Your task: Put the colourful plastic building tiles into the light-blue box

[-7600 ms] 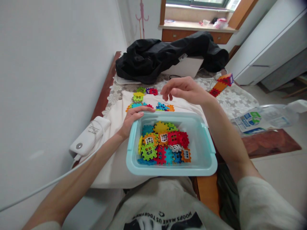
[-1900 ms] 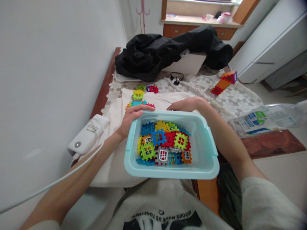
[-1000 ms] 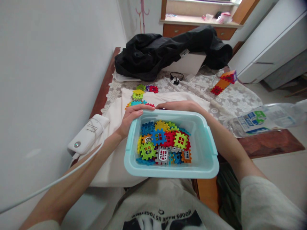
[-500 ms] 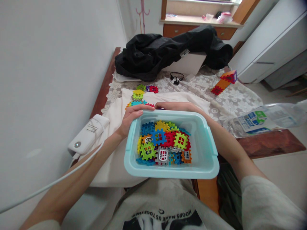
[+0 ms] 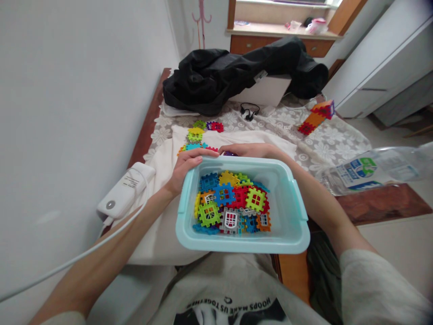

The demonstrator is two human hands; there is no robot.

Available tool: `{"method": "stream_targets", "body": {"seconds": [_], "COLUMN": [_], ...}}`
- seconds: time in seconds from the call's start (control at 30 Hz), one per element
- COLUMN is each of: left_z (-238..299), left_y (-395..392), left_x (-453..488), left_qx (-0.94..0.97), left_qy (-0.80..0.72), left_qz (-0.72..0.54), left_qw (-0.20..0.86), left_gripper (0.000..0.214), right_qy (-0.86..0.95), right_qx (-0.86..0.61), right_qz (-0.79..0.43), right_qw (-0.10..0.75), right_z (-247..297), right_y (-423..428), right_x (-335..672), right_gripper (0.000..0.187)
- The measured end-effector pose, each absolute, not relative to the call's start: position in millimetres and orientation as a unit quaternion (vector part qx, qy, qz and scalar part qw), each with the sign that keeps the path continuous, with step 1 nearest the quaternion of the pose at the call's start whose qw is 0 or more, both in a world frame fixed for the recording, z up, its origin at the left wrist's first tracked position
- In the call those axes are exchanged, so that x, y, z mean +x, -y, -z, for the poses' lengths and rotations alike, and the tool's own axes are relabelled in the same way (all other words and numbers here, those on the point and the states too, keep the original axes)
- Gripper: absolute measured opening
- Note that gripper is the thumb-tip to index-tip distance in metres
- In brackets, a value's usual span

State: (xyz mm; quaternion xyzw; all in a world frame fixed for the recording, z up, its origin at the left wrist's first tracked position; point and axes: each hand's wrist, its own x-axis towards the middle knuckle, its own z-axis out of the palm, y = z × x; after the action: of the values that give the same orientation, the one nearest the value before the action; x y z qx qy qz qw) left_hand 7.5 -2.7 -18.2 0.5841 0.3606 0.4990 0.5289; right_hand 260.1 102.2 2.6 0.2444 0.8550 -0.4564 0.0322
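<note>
A light-blue plastic bin [image 5: 291, 225] stands in front of my body, holding several colourful interlocking plastic tiles [image 5: 225, 194], some with window inserts. My left hand [image 5: 187, 164] is at the bin's far left corner, its index finger reaching along the far rim. Its fingertips and anything under them are partly hidden. Behind the far rim, my right hand [image 5: 245, 149] curls its fingers around a purple interlocking tile [image 5: 230, 154], of which only a sliver shows. Just beyond my left hand lie joined tiles [image 5: 194, 135] in yellow, green, turquoise and red.
A white power bank [image 5: 126, 187] with a cable lies left, by the wall. Black fabric [image 5: 216, 74] covers part of a laptop [image 5: 267, 90] at the back, near black earphones [image 5: 249, 112]. To the right are an orange-red tile build [image 5: 314, 119] and a clear plastic bottle [image 5: 399, 164].
More of the purple tile shows by my right fingers behind the rim. Both hands and the bin have stayed nearly where they were.
</note>
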Motion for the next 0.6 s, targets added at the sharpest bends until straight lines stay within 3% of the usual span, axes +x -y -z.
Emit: {"method": "stream_targets", "body": {"seconds": [0.17,0.47,0.6], "left_z": [18.0,20.6,23.4], "left_y": [3.9,4.2,4.6], "left_x": [7.8,5.7,4.9], "left_qx": [0.586,0.586,0.583], "left_qy": [-0.360,-0.373,-0.376], "left_qz": [-0.504,-0.499,-0.509], "left_qw": [0.523,0.518,0.508], "left_gripper": [0.032,0.032,0.031], "right_qy": [-0.866,-0.788,-0.823], "right_qx": [0.247,0.270,0.206], "right_qz": [0.434,0.502,0.469], "right_qw": [-0.024,-0.232,-0.245], "right_z": [-16.8,-64.6,-93.2], "right_y": [-116.7,-100.0,-65.6], "right_x": [279.3,310.6,305.3], "right_gripper": [0.054,0.063,0.055]}}
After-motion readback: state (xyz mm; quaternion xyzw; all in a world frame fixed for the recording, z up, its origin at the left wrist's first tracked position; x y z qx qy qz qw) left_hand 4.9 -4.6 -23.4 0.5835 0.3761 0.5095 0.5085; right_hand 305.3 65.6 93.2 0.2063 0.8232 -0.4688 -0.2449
